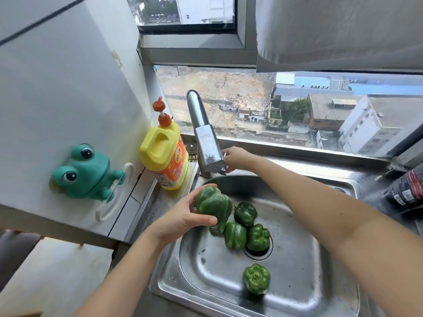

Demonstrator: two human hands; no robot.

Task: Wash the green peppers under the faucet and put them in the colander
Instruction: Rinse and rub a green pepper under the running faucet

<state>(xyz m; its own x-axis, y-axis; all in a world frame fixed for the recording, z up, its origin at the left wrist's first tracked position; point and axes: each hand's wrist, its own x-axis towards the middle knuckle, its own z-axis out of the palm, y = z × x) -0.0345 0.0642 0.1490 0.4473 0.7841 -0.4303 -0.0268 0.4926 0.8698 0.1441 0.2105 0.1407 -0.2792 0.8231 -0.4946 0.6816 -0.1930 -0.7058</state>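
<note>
Brushed steel sink [297, 300], glossy peppers [235, 235]

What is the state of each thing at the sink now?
Left hand: shut on held pepper.
Right hand: at the faucet, grip unclear.
Faucet: no water visible.
Loose peppers: lying in the sink.
Soap bottle: upright, capped.

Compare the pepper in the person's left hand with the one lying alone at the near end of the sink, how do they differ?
The held pepper is off the basin floor in the left hand, near the faucet; the lone pepper rests on the sink floor, untouched. The held one shows its side; the lone one shows its stem end to the camera. The held one looks darker and larger, though it is nearer. Both are green, lobed and whole.
</note>
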